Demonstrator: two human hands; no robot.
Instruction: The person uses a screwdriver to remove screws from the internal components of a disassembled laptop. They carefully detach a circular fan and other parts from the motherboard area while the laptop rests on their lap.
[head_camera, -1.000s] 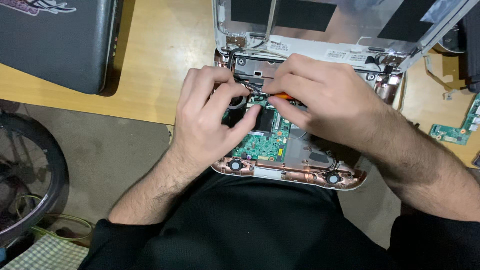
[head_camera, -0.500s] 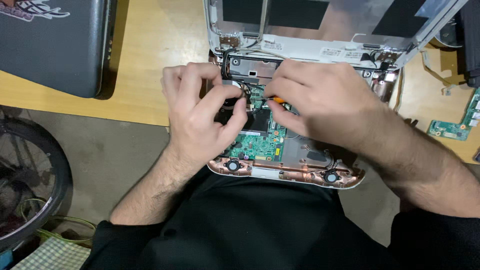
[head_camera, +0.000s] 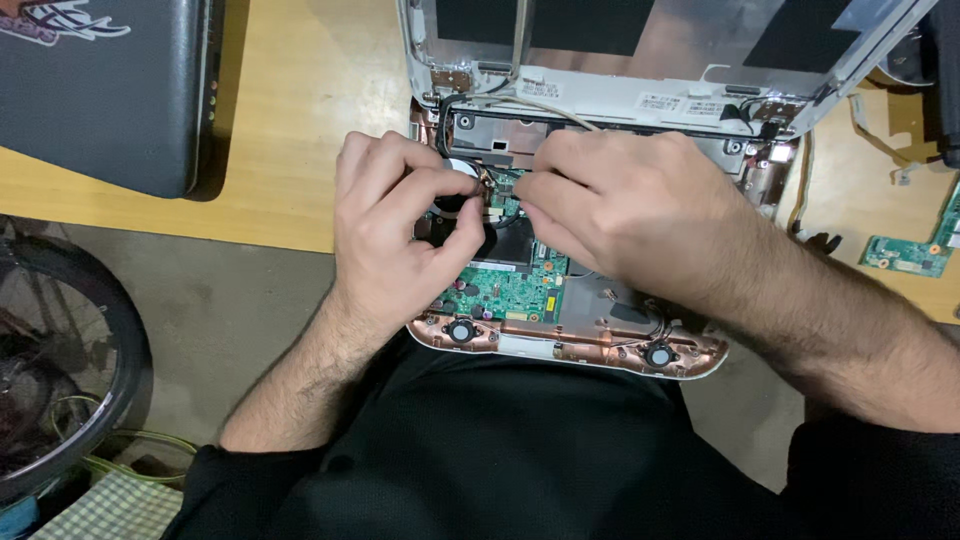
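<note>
An opened laptop base (head_camera: 560, 340) is laid with its long axis across the wooden table (head_camera: 300, 150). Over its green circuit board (head_camera: 510, 292), toward the hinge, the left hand (head_camera: 400, 235) and right hand (head_camera: 625, 205) are met fingertip to fingertip, both curled; what is pinched cannot be told. Neither hand is clearly nearer.

Bare wooden table (head_camera: 290, 120) open left of the opened laptop (head_camera: 560, 300), black case (head_camera: 100, 90) blocking far left, raised lid (head_camera: 640, 40) walling rear, loose circuit board (head_camera: 905, 255) lying right.
</note>
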